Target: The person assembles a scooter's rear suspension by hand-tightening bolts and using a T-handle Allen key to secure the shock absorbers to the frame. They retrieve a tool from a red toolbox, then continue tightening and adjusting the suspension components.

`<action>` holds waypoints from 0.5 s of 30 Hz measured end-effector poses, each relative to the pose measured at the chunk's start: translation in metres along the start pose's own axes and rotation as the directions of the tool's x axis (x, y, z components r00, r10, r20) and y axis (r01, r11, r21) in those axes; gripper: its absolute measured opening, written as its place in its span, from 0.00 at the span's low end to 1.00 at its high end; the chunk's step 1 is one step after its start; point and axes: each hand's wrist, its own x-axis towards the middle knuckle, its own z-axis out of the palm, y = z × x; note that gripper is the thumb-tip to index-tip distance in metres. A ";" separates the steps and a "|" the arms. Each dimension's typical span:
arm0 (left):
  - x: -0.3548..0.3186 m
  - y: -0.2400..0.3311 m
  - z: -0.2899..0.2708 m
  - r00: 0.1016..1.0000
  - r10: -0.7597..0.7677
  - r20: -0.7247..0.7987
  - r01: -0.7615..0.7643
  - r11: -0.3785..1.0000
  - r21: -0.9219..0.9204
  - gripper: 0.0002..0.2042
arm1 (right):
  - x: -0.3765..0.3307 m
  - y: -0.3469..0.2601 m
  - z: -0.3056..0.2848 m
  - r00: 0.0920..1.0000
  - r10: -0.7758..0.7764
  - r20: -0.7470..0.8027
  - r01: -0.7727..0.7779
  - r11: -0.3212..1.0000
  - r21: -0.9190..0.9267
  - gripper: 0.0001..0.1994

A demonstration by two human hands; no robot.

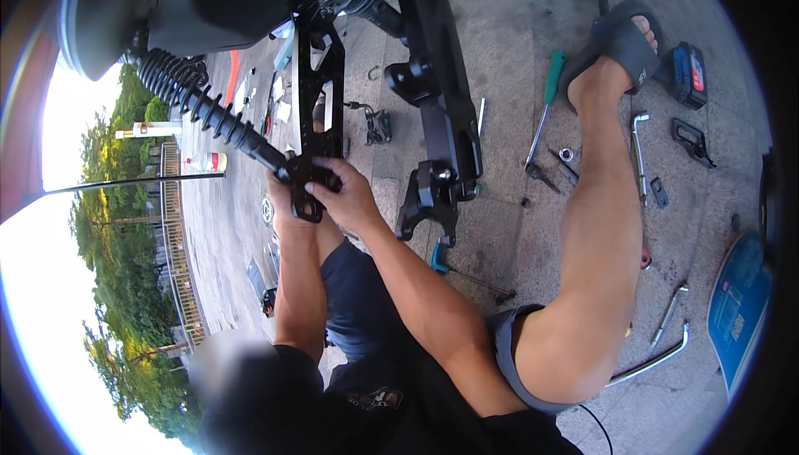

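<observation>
**Mia:** What are the hands doing?

**Ben:** The left hand (285, 197) and the right hand (345, 197) are both wrapped around the low end of a black metal bracket (316, 114). The fingers are curled tight on it. It sits in the middle, a bit left.

**Mia:** What is right next to them?

**Ben:** A black spring shock (204, 110) comes down from the far left and meets the bracket at the hands. Just right of them stands a thick black arm (441, 97) of the scooter. The gap between bracket and arm is narrow.

**Mia:** Is there room anywhere?

**Ben:** Near the person, below the hands, only the forearms and a bent knee fill the space. The big bare leg (595, 230) blocks the right side.

**Mia:** And on the ground?

**Ben:** Tools lie on the paving to the right: a green-handled screwdriver (549, 89), a silver wrench (639, 155), a small nut (566, 154), a blue battery (689, 72) by the sandal (620, 39), and a bent silver bar (653, 359) near the edge.
</observation>
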 end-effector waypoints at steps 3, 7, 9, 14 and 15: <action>0.003 0.001 -0.004 0.999 0.010 0.043 -0.008 0.999 -0.037 0.20 | -0.001 -0.004 -0.004 0.996 -0.093 -0.005 0.092 0.996 -0.020 0.21; 0.006 0.003 -0.009 0.999 0.021 0.024 -0.021 1.000 -0.006 0.21 | -0.003 -0.008 -0.006 0.988 -0.153 -0.028 0.153 0.988 -0.003 0.20; 0.004 0.003 -0.009 0.997 -0.030 0.068 0.028 0.999 0.024 0.21 | -0.003 -0.008 -0.006 0.990 -0.141 -0.026 0.142 0.990 0.014 0.20; -0.002 0.003 -0.002 0.971 -0.050 0.234 0.052 0.999 -0.003 0.26 | -0.002 -0.008 -0.004 0.971 -0.231 -0.059 0.229 0.973 -0.034 0.19; -0.002 0.003 -0.001 0.977 -0.017 0.210 0.009 0.999 0.038 0.24 | -0.002 -0.009 -0.005 0.985 -0.173 -0.028 0.171 0.984 -0.060 0.20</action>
